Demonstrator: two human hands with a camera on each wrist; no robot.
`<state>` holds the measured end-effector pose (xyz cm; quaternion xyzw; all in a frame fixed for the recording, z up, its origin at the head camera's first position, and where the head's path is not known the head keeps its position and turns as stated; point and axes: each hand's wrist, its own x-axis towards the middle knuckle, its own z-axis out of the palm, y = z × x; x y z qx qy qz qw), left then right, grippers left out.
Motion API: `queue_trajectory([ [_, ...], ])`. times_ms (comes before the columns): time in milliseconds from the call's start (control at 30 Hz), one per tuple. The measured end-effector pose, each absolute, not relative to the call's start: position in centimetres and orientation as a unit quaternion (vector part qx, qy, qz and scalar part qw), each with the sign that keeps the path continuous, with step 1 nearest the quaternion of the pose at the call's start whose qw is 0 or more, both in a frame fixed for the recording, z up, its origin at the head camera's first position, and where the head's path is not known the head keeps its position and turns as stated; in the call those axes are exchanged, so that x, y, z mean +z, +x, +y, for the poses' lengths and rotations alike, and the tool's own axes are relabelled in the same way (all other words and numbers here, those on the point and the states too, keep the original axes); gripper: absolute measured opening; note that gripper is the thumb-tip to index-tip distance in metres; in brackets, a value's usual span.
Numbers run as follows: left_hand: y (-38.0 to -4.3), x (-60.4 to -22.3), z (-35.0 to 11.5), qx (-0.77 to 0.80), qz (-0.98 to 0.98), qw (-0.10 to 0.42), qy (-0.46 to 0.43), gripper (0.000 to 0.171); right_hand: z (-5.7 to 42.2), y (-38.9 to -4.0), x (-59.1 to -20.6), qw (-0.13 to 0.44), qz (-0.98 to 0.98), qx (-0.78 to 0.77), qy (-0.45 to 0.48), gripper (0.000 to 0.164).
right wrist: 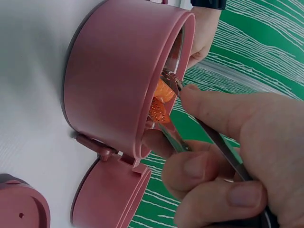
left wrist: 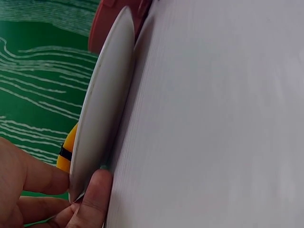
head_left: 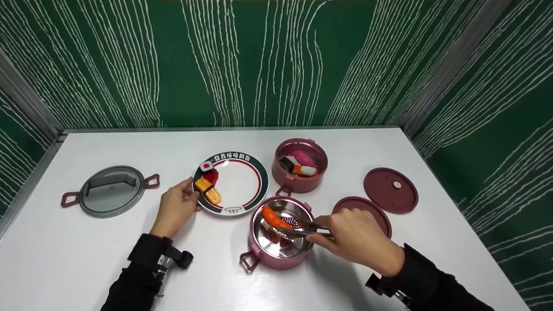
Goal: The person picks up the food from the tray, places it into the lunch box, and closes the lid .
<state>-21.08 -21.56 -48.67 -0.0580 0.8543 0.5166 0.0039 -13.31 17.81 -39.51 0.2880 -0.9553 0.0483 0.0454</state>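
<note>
My left hand (head_left: pixel 176 209) pinches the left rim of a white plate (head_left: pixel 239 185) with a dark green border. In the left wrist view the fingers lie above and below the plate's edge (left wrist: pixel 97 109). On its left side sit a yellow toy sushi piece (head_left: pixel 208 191) with a black band, a red piece (head_left: pixel 210 176) and a small white roll (head_left: pixel 206 166). My right hand (head_left: pixel 360 235) grips metal tongs (head_left: pixel 298 233), which reach into the front pink pot (head_left: pixel 281 261). An orange toy food piece (head_left: pixel 273 217) is at their tips; whether it is clamped I cannot tell.
Behind stands a second pink pot (head_left: pixel 299 183) holding several toy sushi pieces (head_left: pixel 302 157). Two dark red round lids (head_left: pixel 384 194) lie to the right, one partly behind my right hand. A glass lid (head_left: pixel 112 196) with red handles lies at left. Green walls enclose the white table (head_left: pixel 207 263).
</note>
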Motion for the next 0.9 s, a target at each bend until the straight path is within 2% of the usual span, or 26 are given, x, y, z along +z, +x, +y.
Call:
queue_trajectory([
  [500,-20.9,-48.9,-21.8,0.518,0.854,0.008,-0.060,0.058,16.3,-13.4,-39.9,0.033,-0.955,0.036,0.293,0.025],
  [900,-21.0,-48.7,-21.5,0.527,0.847,0.012,-0.062,0.058,16.7,-13.2,-39.4,0.039,-0.956,0.045,0.286,0.032],
])
